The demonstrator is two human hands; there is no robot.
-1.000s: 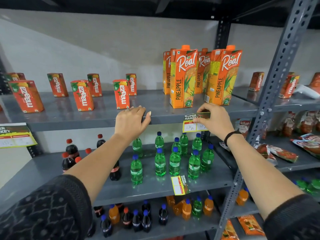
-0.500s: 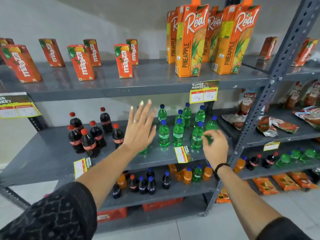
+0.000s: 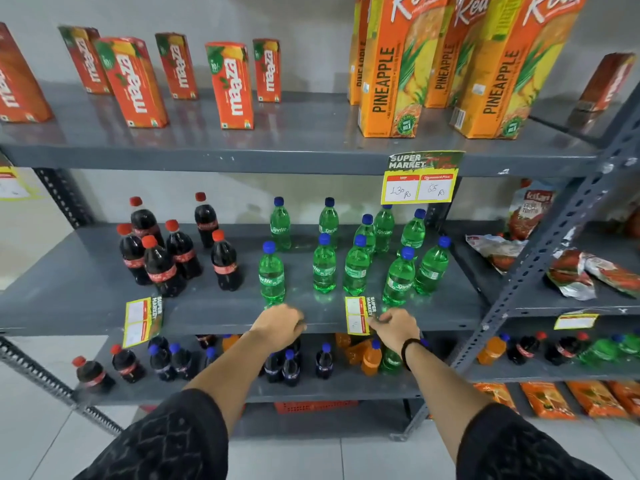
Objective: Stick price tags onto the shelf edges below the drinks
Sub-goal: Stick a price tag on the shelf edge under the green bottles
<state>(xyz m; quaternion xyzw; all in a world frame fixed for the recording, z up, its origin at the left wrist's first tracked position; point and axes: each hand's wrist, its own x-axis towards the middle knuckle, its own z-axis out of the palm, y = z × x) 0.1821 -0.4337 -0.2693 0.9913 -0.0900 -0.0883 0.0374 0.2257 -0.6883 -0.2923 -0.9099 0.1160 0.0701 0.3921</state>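
A yellow price tag [image 3: 357, 315] lies turned sideways at the front edge of the middle shelf [image 3: 225, 322], below the green Sprite bottles [image 3: 356, 268]. My right hand [image 3: 394, 327] pinches that tag's right side. My left hand [image 3: 280, 325] rests on the same shelf edge further left, fingers curled, nothing visible in it. A second sideways tag [image 3: 143, 320] hangs below the cola bottles [image 3: 162, 251]. Another tag [image 3: 420, 178], with handwritten prices, sticks upright on the top shelf edge below the pineapple juice cartons [image 3: 391, 71].
Small Maaza cartons [image 3: 232, 84] stand along the top shelf. Dark and orange bottles [image 3: 287, 365] fill the lower shelf. A grey slotted upright [image 3: 540, 265] separates the right bay, which holds snack packets [image 3: 581, 271] and one more tag [image 3: 575, 321].
Both hands dropped from the top shelf to the middle shelf edge. The right hand left the tag below the pineapple cartons and now pinches the Sprite tag. The view tilted down.
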